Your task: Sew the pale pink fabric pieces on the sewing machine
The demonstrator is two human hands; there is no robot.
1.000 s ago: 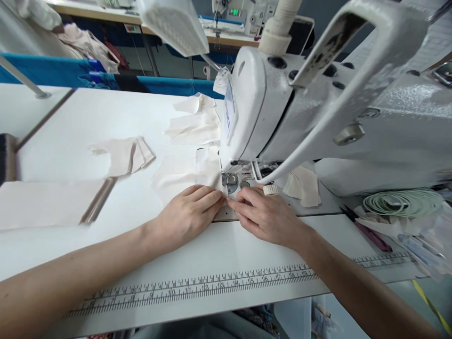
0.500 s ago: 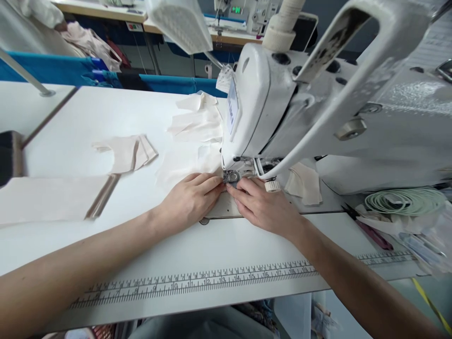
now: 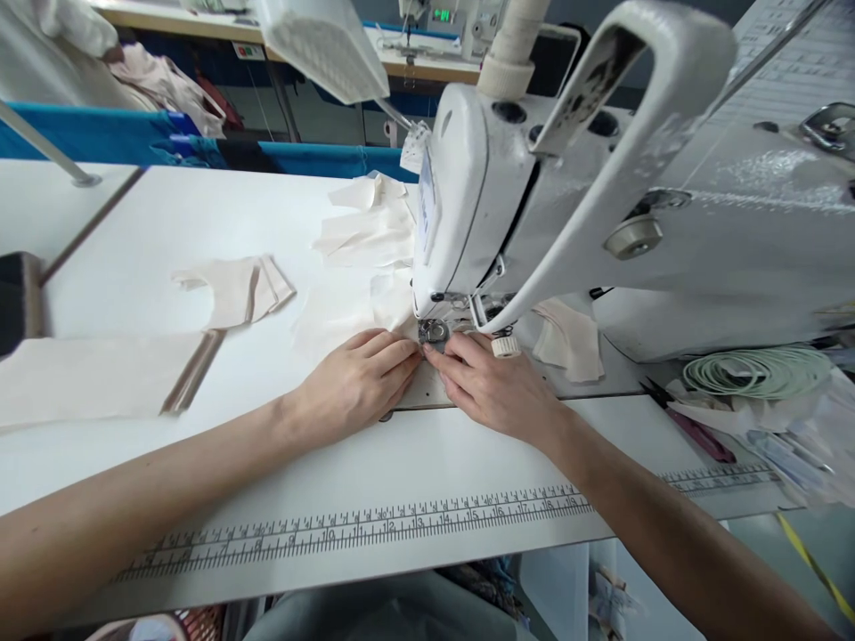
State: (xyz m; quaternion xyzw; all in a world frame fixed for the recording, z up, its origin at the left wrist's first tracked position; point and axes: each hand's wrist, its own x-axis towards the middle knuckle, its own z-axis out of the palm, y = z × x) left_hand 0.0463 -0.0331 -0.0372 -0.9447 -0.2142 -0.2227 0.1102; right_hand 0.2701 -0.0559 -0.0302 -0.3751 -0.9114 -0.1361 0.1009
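A white sewing machine (image 3: pixel 460 196) stands in front of me, its presser foot (image 3: pixel 434 331) low over the needle plate. My left hand (image 3: pixel 361 378) is at the left of the foot, fingers pressed together on cream fabric (image 3: pixel 391 307) that spreads out behind it. On the other side my right hand (image 3: pixel 491 378) pinches at the front of the foot, its fingertips almost meeting the left ones. The bit of cloth between the fingertips is mostly hidden by the fingers.
Stacked cream fabric pieces (image 3: pixel 100 374) and curved pieces (image 3: pixel 233 289) lie left. Another cut piece (image 3: pixel 571 338) sits under the machine arm. At right are thread snips (image 3: pixel 701 436) and a coil of pale green cord (image 3: pixel 754 369). A printed ruler (image 3: pixel 361 530) runs along the front edge.
The view has shifted slightly, so the machine sits a little further left in the picture. Both hands stay at the presser foot with much the same hold.
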